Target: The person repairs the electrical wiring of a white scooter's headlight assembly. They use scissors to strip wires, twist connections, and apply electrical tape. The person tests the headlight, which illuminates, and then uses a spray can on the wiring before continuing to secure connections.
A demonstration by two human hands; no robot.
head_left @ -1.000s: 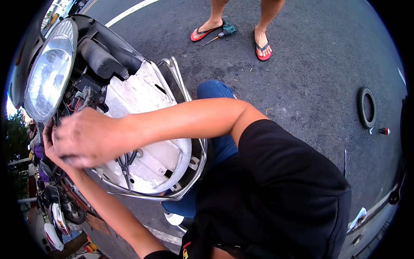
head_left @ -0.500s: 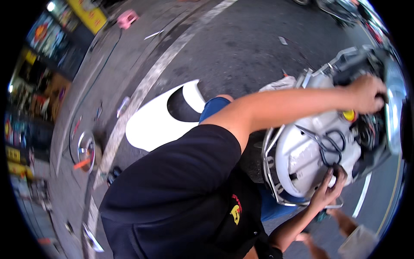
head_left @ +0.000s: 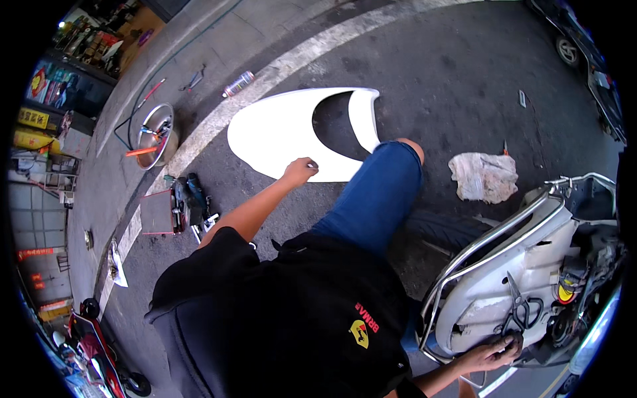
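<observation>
Hand over white scooter panel on the asphalt

Panel (head_left: 285, 136) of white plastic, a removed scooter body cover with a deep cut-out, lies flat on the asphalt road (head_left: 424, 73), far from the person and a little to the left. Its long axis runs left to right across the view. The left hand (head_left: 300, 171) is stretched out to its near edge; the fingers (head_left: 309, 164) are curled in and seem to pinch a small pale thing, too small to name. The hand is at the edge of the panel, but I cannot tell if it touches it.

The right hand (head_left: 490, 353) is low on the right, at the open front of the scooter (head_left: 524, 278), with fingers bent against the white inner shell just below a pair of black scissors (head_left: 516, 306). I cannot tell if it grips anything. So the left hand is much nearer to the panel.

Near the bent knee in blue jeans (head_left: 381, 192) lies a crumpled rag (head_left: 483, 176). To the left, past a painted white line, there are an open tool case (head_left: 178, 207) and a metal bowl (head_left: 154, 132) with tools, beside the kerb. Shop fronts stand at the far left.
</observation>
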